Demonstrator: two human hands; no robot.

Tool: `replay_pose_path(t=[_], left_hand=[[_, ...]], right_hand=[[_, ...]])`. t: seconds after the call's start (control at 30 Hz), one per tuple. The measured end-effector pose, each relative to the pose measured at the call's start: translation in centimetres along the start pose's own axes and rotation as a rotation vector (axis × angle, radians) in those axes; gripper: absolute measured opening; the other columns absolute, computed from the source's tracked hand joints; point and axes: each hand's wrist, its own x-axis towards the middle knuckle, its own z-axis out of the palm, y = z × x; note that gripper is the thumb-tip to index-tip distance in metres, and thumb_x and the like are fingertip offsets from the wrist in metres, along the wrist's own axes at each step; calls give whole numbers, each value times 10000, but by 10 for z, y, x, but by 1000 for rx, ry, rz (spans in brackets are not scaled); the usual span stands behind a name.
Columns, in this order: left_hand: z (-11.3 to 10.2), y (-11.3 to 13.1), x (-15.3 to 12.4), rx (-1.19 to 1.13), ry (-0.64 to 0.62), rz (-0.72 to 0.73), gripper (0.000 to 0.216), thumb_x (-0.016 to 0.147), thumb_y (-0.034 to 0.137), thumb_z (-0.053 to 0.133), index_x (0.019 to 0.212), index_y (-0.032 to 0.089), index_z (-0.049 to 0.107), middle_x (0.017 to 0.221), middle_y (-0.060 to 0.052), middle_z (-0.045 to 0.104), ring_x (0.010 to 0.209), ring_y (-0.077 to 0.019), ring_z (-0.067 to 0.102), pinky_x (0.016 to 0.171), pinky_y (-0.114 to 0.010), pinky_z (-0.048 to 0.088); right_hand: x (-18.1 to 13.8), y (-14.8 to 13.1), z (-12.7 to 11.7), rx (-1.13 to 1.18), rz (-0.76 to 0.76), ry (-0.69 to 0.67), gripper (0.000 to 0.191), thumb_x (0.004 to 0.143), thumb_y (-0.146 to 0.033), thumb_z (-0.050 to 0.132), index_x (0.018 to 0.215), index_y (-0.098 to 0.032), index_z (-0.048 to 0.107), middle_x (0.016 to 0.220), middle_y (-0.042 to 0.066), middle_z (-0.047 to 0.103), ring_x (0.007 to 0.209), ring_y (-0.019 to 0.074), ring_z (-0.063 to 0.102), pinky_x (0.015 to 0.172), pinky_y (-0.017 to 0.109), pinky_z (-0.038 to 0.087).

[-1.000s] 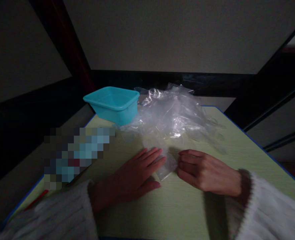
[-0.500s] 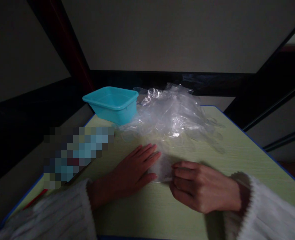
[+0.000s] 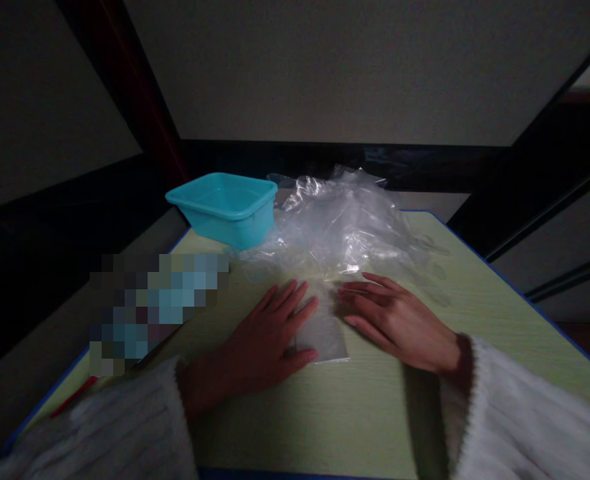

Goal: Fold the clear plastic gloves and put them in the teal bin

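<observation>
— Resting palm-down near the front of the green table [image 3: 325, 413], the left hand [image 3: 269, 337] lay open, fingers spread over the left edge of the flat clear sheet [image 3: 327, 333], gripping nothing.

— And the right hand [image 3: 397, 320]?

— Open as well, fingers straight, tips touching the sheet's far right corner. The sheet sat flat between both hands.

— Further back?

— A crumpled plastic heap [image 3: 339, 227] rose just behind the sheet, and a teal tub [image 3: 227, 207] stood beside it at the far left corner.
</observation>
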Motion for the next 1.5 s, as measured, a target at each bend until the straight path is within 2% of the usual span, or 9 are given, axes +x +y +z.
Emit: replay_pose_path(t=[0.63,0.9,1.5], left_hand=[[-1,2,2,-1,-18,2,717,817,471,558,1407,165,290,1499,-166,179,1380,-318,126,1077,-540,186],[1,-1,-1,-12,27,34,680,835,488,528,1396,172,311,1492,-179,198,1372,-338,150,1060,-556,203],[0,0,1,11,-12,26,660,846,499,504,1401,200,307,1499,-184,168,1374,-344,129,1054,-562,196]], right_hand=[[1,0,2,74,18,-75,260,938,-268,423,1060,-107,587,1113,136,654,1099,251,572,966,482,426],[2,1,2,93,30,-100,276,935,-272,432,1108,-99,561,1144,150,636,1116,256,561,962,488,426],[2,1,6,104,25,-124,353,942,-315,409,1177,-75,516,1185,176,604,1126,262,550,974,476,414]])
